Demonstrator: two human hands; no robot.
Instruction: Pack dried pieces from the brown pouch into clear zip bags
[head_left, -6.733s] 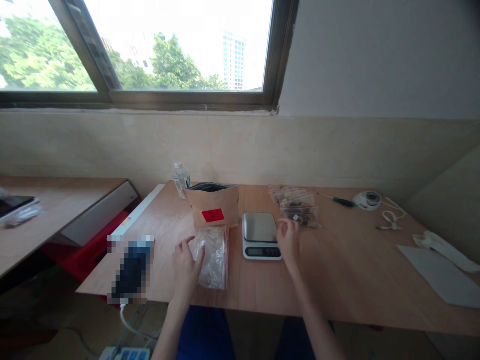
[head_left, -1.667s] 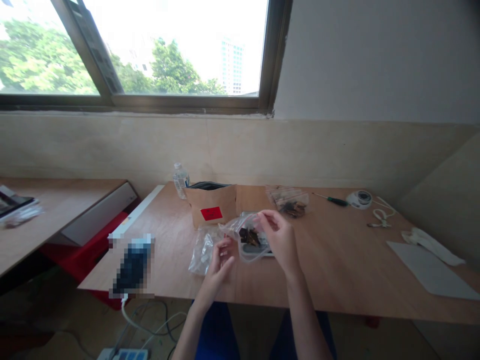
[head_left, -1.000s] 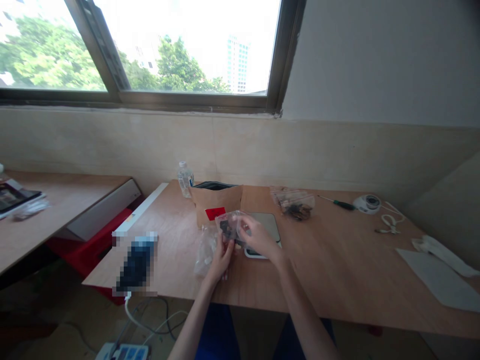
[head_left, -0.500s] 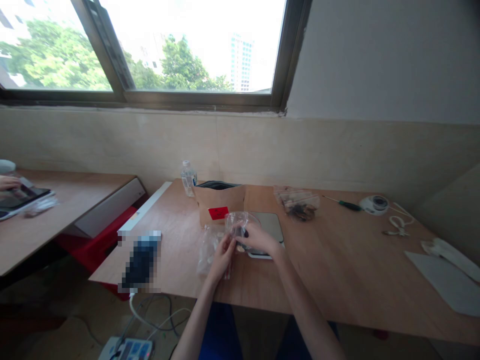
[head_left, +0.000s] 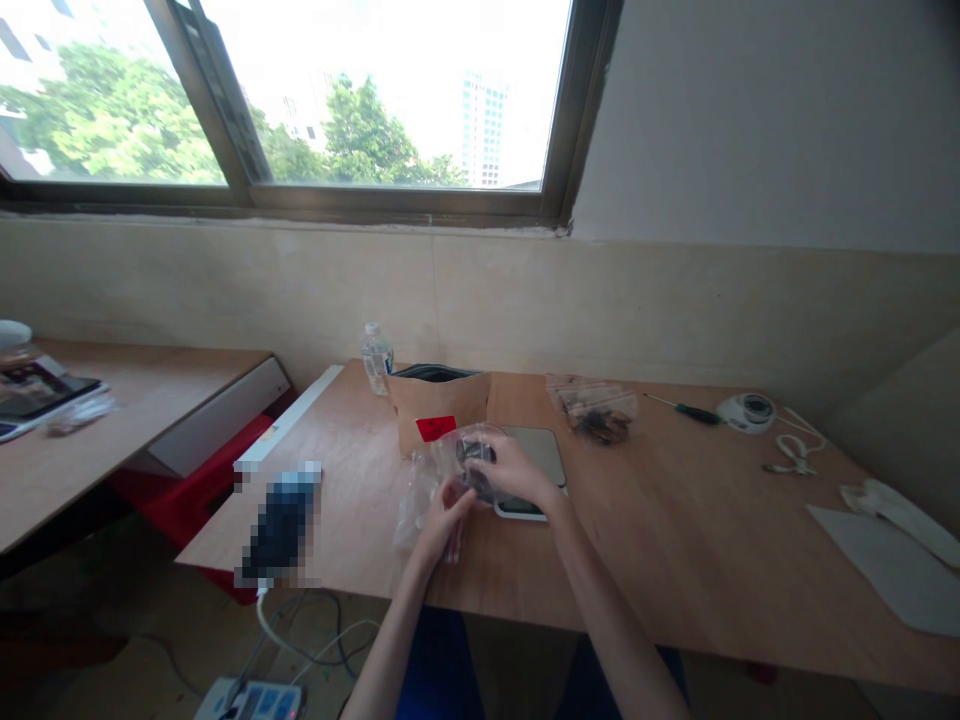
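Note:
Both hands are at a clear plastic bag with something dark inside, in front of a brown paper pouch with a red label. My left hand is closed on the bag's lower edge. My right hand curls around the bag's upper right side and the dark contents. A flat digital scale lies partly under my right hand. Another clear plastic bag rests on the table just left of my left hand. What exactly the dark contents are, I cannot make out.
A water bottle stands behind the pouch. Further right lie a zip bag with dark and brown bits, a screwdriver, a white dome camera and its cable. A blurred-out phone is near the left edge, with a cord hanging down.
The dark contents show larger inside the bag, and my right hand has shifted around them. A person's hand at the left table has gone out of view.

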